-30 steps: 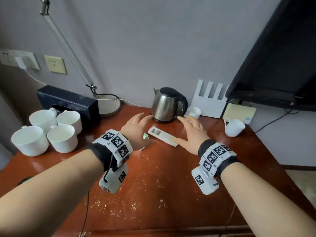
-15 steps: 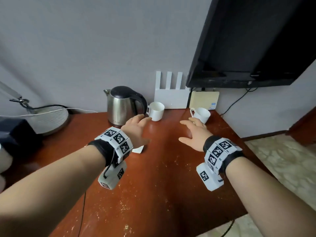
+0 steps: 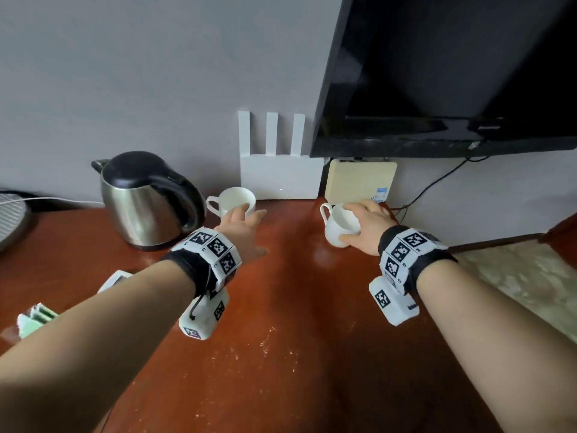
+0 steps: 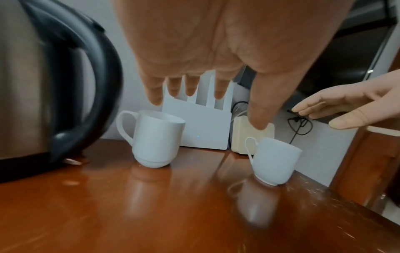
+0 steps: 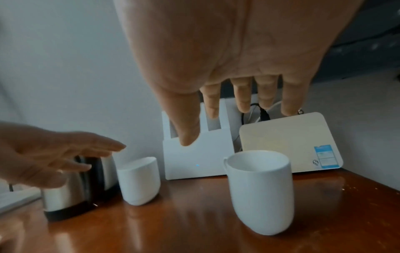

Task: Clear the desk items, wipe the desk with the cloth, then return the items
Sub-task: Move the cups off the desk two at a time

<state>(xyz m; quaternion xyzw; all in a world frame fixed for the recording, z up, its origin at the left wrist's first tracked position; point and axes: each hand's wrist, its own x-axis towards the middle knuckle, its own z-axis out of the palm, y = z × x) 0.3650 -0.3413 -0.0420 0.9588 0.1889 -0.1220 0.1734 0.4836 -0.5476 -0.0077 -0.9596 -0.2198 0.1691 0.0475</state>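
Note:
Two white cups stand at the back of the red-brown desk (image 3: 296, 323). My left hand (image 3: 246, 223) reaches toward the left cup (image 3: 232, 203) beside the kettle, fingers straight. The left wrist view shows that hand (image 4: 238, 110) spread above and short of this cup (image 4: 155, 138). My right hand (image 3: 362, 226) is over the right cup (image 3: 337, 226). From the right wrist its fingers (image 5: 242, 101) hang straight above the cup (image 5: 259, 188), not touching it. No cloth is in view.
A steel kettle (image 3: 143, 201) stands left of the cups. A white router (image 3: 279, 176) and a beige box (image 3: 359, 179) lean on the wall under a black TV (image 3: 452, 73). A white remote (image 3: 114, 281) lies partly under my left forearm. The desk's right edge (image 3: 468, 354) is close.
The head view has swung right. Both hands have moved forward from the remote toward the two cups, the right one now over its cup.

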